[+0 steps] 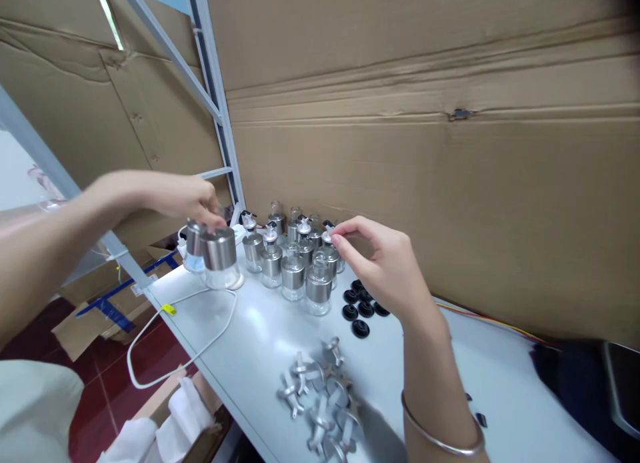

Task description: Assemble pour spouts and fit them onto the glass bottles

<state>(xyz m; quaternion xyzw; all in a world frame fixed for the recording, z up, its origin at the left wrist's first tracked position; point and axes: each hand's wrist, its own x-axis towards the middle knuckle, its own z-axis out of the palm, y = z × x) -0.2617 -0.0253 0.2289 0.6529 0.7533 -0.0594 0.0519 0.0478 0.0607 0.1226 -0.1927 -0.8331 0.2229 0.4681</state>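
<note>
At the left, my left hand [200,199] reaches down with fingers closed at the top of a glass bottle [220,253] with a wide steel collar; the fingers hide its neck. Another steel-collared bottle [194,246] is just behind it. My right hand [383,259] is pinched, thumb and index fingertips at a silver pour spout [327,234] with a black tip, on a bottle in the group. Several more collared glass bottles [293,276] stand upright there, some with spouts and some with bare necks.
Black rubber rings [361,328] lie beside the bottles. A pile of silver spout parts [323,403] is near the front edge. A white cable [233,316] loops over the left edge. Cardboard [425,183] walls the back; a dark object [575,383] lies at the right.
</note>
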